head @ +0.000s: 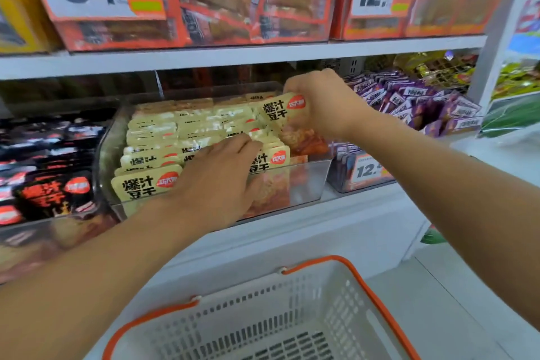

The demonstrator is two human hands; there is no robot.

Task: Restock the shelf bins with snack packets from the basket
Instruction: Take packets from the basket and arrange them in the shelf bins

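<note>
From the head camera, both arms reach over the white basket (292,316) with its orange handles, and its perforated floor shows bare where it is in view. Up at the lower shelf (350,219), the clear bin (309,181) is packed with rows of cream snack packets (163,137) standing on edge. The left hand (216,178) lies across the front rows, fingers straight and spread, fingertips pressing on the packet tops. The right hand (318,102) is at the bin's back right corner, its grip curled round a held packet (280,108), label facing us, tilted above the rows. Black packets (49,190) fill the bin to the left, purple packets (409,105) the one to the right. Orange packs (248,0) and price cards sit on the shelf above.
</note>
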